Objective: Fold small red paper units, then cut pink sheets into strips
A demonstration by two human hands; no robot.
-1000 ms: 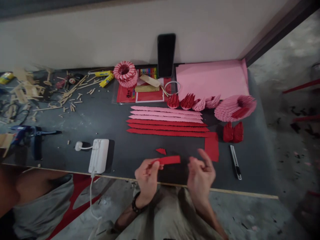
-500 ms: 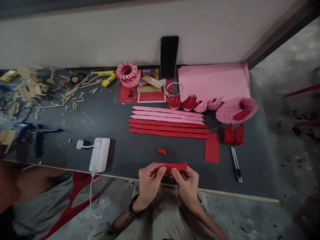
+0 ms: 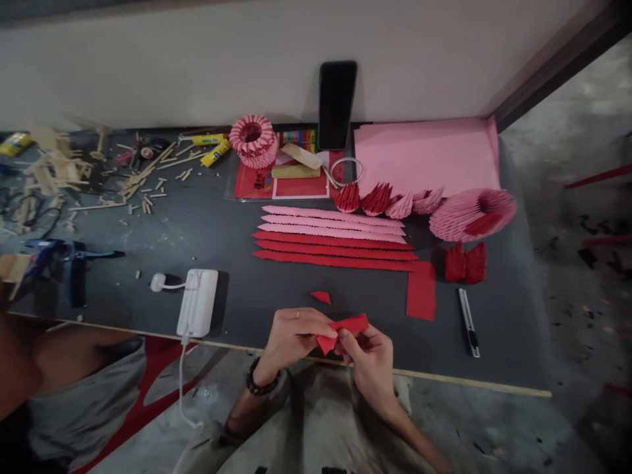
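Observation:
Between my two hands, at the table's front edge, is a small piece of red paper (image 3: 353, 322), with one end bent down toward me. My left hand (image 3: 296, 334) pinches the bent end, fingers over the top. My right hand (image 3: 370, 355) grips the other end, thumb on the near side. Just beyond lies a small folded red paper triangle (image 3: 320, 297). A flat red paper rectangle (image 3: 421, 291) rests to the right. Farther back, several long rows of pink folded paper pieces (image 3: 333, 224) and red folded paper pieces (image 3: 336, 253) lie side by side.
A utility knife (image 3: 469, 322) lies at right, near red paper clusters (image 3: 465, 262) and a pink paper form (image 3: 469, 214). A phone (image 3: 337, 105) leans on the back wall. At left are a white power bank (image 3: 198, 303), a glue gun (image 3: 74, 263) and wood scraps. A person's leg (image 3: 74, 359) shows lower left.
My left hand has turned over the red paper and folded its left end down toward me. My right hand keeps its hold at the right end.

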